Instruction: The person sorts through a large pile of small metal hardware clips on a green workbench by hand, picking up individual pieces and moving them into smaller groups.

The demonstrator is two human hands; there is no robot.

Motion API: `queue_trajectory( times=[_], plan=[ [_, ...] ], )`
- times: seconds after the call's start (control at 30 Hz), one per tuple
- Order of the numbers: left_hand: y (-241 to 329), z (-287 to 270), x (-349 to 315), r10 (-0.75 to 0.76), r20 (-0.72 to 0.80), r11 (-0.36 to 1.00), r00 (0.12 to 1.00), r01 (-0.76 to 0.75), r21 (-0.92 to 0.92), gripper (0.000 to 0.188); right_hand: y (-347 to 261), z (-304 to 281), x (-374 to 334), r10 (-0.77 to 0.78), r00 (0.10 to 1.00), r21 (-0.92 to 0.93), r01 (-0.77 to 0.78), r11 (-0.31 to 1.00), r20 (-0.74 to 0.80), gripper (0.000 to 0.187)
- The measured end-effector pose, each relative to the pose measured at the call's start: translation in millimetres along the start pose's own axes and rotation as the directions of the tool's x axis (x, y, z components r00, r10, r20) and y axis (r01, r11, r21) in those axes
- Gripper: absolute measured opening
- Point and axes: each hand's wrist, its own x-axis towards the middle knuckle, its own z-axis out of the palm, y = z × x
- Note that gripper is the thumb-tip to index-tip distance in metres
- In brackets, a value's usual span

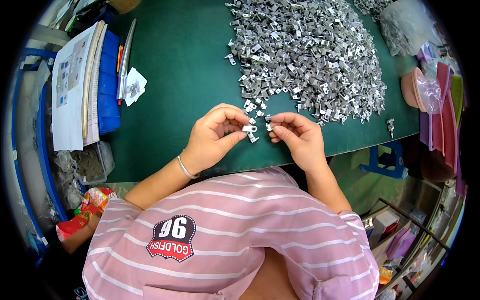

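My left hand (209,136) is closed over the green table, pinching a small silver metal bracket (248,128) with a round hole between thumb and forefinger. Facing it, my right hand (301,139) grips another small metal piece (269,127) at its fingertips; the fingers partly cover this piece. A narrow gap separates the two hands. Just below the left bracket, a loose bracket (252,137) shows, and several more lie between and beyond my fingers. A large heap of similar metal brackets (305,55) spreads over the table behind my hands.
The green tabletop (170,65) ends just in front of my body. On the left stand a blue bin (108,85) and upright papers (72,85). At right are a pink container (412,89) and plastic bags (407,27). A blue stool (385,161) stands below the table's right side.
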Motion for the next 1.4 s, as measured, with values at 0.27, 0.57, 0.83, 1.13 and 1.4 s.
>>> queue_trajectory(
  times=[0.27, 0.57, 0.83, 1.13, 1.4],
  plan=[
    [2.0, 4.0, -3.2, 0.118, 0.045, 0.979, 0.992, -0.123, 0.161, 0.045, 3.0, 6.0, -3.9, 0.151, 0.985, 0.385, -0.172, 0.907, 0.086, 0.014],
    [13.2, -8.7, -8.9, 0.084, 0.122, 0.901, 0.989, -0.128, 0.414, 0.029, -0.1, -3.1, -8.4, 0.161, 0.983, 0.161, -0.173, 0.972, 0.088, 0.011],
    [8.4, -7.0, -11.1, 0.132, 0.391, 0.653, 0.911, -0.377, 0.657, 0.028, 1.6, 3.4, -9.7, -0.388, 0.897, -0.582, 0.435, 0.687, 0.213, 0.011],
    [6.4, 9.1, 1.5, 0.062, 0.100, 0.805, 0.993, -0.109, 0.583, 0.016, 0.5, 2.0, 14.1, -0.333, 0.941, -0.557, 0.311, 0.770, 0.066, 0.010],
    [3.1, -7.3, 3.0, -0.433, 0.103, 0.757, 0.895, 0.423, -0.498, 0.015, 3.5, 0.1, 1.1, -0.122, 0.985, 0.254, 0.089, 0.963, 0.119, 0.013]
  ],
)
